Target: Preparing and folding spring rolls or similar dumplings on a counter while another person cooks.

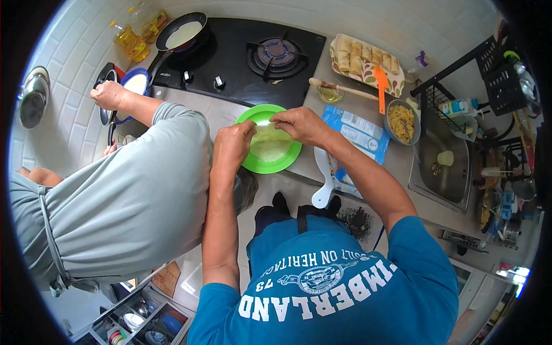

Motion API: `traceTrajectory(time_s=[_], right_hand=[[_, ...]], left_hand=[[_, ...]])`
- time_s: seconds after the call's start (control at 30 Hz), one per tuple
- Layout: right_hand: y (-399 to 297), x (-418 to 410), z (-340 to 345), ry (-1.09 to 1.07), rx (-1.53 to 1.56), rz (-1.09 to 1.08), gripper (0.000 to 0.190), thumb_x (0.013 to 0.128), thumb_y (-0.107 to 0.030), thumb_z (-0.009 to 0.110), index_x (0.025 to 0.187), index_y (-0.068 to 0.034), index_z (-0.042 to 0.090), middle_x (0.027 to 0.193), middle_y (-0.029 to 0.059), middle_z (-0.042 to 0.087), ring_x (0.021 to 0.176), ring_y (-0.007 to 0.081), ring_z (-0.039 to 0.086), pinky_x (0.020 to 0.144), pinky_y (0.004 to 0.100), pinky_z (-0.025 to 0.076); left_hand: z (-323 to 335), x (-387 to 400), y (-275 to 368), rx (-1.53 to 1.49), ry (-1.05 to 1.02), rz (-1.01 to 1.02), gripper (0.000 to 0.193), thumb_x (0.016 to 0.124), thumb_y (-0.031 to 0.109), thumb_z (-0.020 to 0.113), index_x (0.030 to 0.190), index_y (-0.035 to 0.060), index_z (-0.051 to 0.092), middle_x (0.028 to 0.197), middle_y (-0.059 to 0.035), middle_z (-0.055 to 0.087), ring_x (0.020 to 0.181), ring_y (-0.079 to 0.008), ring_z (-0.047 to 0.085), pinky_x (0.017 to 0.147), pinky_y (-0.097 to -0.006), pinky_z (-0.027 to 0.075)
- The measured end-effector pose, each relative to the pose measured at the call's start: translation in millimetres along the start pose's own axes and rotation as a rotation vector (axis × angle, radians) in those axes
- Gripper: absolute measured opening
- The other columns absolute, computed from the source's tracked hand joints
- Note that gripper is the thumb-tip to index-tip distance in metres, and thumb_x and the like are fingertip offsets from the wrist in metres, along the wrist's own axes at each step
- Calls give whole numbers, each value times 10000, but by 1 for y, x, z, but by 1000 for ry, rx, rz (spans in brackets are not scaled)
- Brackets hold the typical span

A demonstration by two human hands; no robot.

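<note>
A bright green plate [290,163] lies on the counter in front of me. In it is a thin, pale, translucent wrapper sheet [269,146]. My left hand [233,144] pinches the sheet's far edge between thumb and fingers, over the plate's left side. My right hand [299,125] grips the same edge close by, so a short white strip is stretched between my fingertips. Right of the plate, a white plastic paddle [323,179] juts past the counter's front edge, beside a blue printed food packet [364,129] partly covered by my right forearm.
A co-worker [129,194] stands close on my left, one hand near a blue bowl of white batter [137,84]. A frying pan [183,32] holds a pale crepe. Rolled wrappers fill part of a patterned tray [392,82]; a filling bowl [401,120] stands by the sink [444,172].
</note>
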State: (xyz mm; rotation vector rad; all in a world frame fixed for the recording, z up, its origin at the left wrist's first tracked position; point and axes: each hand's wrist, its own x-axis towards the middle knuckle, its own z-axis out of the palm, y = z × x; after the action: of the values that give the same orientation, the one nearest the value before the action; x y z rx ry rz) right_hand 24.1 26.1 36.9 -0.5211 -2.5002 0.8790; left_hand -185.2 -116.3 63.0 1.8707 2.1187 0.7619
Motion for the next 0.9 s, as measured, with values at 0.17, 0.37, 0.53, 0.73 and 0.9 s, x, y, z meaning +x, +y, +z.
traceTrajectory(time_s=[0.17, 0.37, 0.53, 0.73, 0.9], right_hand=[[-34, -8, -26, -50, 128, 30, 234, 1009, -155, 750, 1210, -43, 794, 1071, 185, 809, 976, 323, 800, 858, 399, 623], [-73, -30, -71, 37, 150, 24, 207, 1005, -106, 754, 1191, -27, 800, 1046, 154, 824, 937, 271, 808, 829, 363, 621], [-95, -61, -122, 139, 183, 39, 216, 975, -73, 787, 1186, -30, 804, 1024, 130, 829, 906, 246, 803, 811, 343, 615], [-101, -135, -170, 277, -71, 113, 225, 957, -42, 787, 1181, -35, 811, 1031, 143, 828, 897, 263, 810, 771, 354, 616], [-109, -198, -175, 285, -161, 291, 220, 937, -37, 800, 1155, -24, 818, 1019, 153, 824, 908, 277, 804, 801, 369, 617]], left_hand=[[-30, -19, 29, -39, 97, 26, 151, 947, 145, 773, 1078, 75, 801, 928, -216, 768, 844, -418, 751, 767, -499, 592], [-64, -22, 73, -69, 115, 110, 151, 958, 146, 767, 1087, 73, 797, 945, -199, 779, 863, -396, 757, 784, -475, 588], [-76, -12, 115, -98, 82, 237, 154, 965, 137, 760, 1102, 77, 794, 938, -172, 785, 873, -349, 765, 820, -434, 576], [-45, 11, 168, -220, 1, 461, 215, 958, 115, 788, 1166, 70, 811, 1028, -154, 811, 898, -316, 777, 813, -400, 595], [-13, 12, 201, -376, -269, 454, 226, 964, 114, 789, 1179, 47, 809, 1046, -159, 814, 905, -339, 783, 814, -412, 605]])
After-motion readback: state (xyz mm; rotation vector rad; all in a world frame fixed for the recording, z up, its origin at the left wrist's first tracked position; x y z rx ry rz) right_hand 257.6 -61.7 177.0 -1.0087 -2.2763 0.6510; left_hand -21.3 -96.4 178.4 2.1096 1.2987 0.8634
